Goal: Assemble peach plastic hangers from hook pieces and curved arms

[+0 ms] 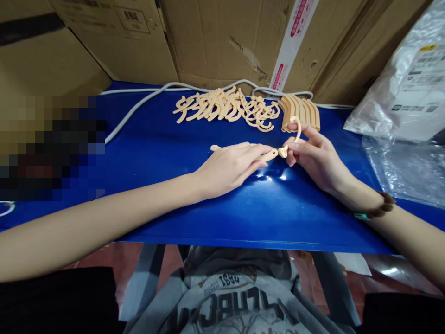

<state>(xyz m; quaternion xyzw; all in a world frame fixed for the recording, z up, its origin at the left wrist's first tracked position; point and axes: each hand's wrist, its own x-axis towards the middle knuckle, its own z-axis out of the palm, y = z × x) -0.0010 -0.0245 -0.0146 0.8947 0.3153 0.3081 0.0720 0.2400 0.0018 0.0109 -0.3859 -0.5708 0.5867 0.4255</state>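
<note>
My left hand (231,167) lies with its fingers laid over a flat peach plastic bar (269,155) on the blue table top (174,204), holding it down. My right hand (314,155) pinches a peach plastic hook (295,130) whose lower end meets the right end of the bar. Behind the hands lies a loose heap of several peach hooks (225,106). Just right of the heap is a stack of several peach bars (301,111).
Cardboard boxes (215,37) wall off the back edge of the table. A white cable (139,109) runs along the back of the blue surface. Clear and white plastic bags (403,116) lie at the right. A pixelated patch covers the left.
</note>
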